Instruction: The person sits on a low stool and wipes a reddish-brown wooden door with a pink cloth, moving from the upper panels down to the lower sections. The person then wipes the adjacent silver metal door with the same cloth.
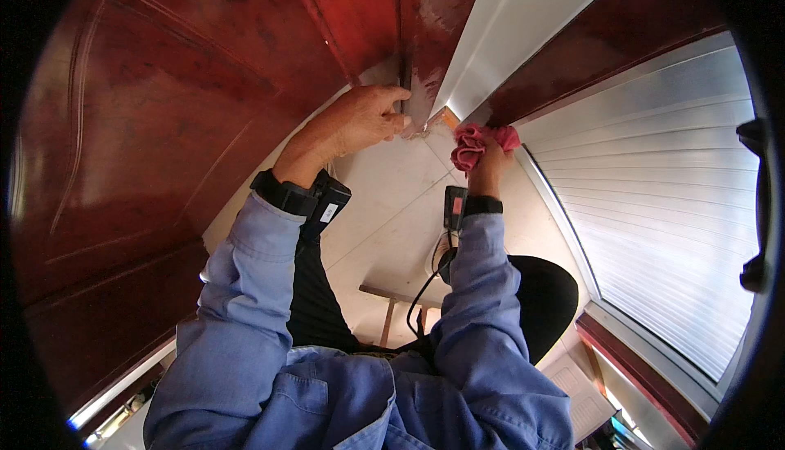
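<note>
My right hand (493, 160) grips a crumpled pink cloth (469, 145) at the lower end of a dark red frame post (552, 76). To its left, my left hand (362, 120) is held near the vertical edge of a glossy red wooden door (184, 100). Its fingers are apart, with nothing visible between them; whether the fingertips touch the wood cannot be told. A red door jamb (438, 15) and a pale smooth strip (515, 21) run down between the two hands. Both wrists carry black straps with small boxes, one at the left wrist (330, 202) and one at the right (455, 208).
Pale floor tiles (386, 205) lie below my hands, with dirt at the foot of the jamb. A ribbed translucent panel (662, 174) in a metal frame stands at the right. Between my legs is a wooden stool-like piece (387, 298), with a black cable (420, 297) hanging over it.
</note>
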Available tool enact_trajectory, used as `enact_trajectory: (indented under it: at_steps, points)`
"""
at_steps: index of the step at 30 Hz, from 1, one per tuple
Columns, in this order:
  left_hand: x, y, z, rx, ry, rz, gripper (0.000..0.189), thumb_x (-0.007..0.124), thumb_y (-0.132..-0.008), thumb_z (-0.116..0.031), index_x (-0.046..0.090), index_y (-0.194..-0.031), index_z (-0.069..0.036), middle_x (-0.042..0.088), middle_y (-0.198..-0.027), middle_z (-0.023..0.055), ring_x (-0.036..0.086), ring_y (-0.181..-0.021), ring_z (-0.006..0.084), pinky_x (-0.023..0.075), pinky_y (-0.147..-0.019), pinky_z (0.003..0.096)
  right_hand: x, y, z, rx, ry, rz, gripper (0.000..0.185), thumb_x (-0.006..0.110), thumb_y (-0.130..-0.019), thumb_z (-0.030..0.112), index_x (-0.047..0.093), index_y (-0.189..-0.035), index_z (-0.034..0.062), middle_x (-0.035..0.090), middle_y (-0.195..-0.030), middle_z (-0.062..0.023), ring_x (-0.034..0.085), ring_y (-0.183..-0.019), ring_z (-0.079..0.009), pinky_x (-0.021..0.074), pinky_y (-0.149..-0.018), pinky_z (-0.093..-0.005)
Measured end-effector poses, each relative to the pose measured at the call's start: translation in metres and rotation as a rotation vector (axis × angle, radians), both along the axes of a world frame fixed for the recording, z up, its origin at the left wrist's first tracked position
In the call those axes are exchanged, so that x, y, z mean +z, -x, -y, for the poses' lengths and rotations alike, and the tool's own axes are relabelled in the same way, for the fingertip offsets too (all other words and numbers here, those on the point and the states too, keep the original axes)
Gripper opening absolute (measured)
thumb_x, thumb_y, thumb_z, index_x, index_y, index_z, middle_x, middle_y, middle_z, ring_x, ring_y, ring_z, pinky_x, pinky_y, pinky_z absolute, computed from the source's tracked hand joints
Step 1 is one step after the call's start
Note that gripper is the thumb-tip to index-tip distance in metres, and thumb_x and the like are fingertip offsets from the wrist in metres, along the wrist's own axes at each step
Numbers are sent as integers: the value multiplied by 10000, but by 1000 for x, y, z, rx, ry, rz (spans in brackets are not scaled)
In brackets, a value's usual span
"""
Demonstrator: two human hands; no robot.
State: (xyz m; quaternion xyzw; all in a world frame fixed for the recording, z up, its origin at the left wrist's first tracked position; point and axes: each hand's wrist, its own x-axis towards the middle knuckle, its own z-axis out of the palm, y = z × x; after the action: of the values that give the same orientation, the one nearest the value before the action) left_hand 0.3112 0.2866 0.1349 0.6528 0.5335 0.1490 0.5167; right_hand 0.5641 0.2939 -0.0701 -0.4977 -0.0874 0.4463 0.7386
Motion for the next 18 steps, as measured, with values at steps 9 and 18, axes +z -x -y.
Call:
enact_trajectory:
  at_steps: [9, 18]
  points:
    - [5, 5, -2, -21, -84, -77, 516, 621, -1003, -186, 495, -1462, 15, 705, -910, 101, 644, -810, 146, 540, -751, 297, 52, -30, 34, -190, -107, 191, 457, 629, -834, -111, 569, -1275, -9, 696, -1081, -143, 721, -839, -303, 640, -668, -404]
    - [-4, 12, 0, -17, -120, -121, 526, 643, -995, -184, 496, -1460, 14, 701, -909, 111, 634, -806, 154, 528, -747, 310, -145, 13, 19, 134, 331, -411, 414, 684, -833, -24, 589, -1235, -22, 695, -1105, -165, 730, -882, -331, 642, -733, -460]
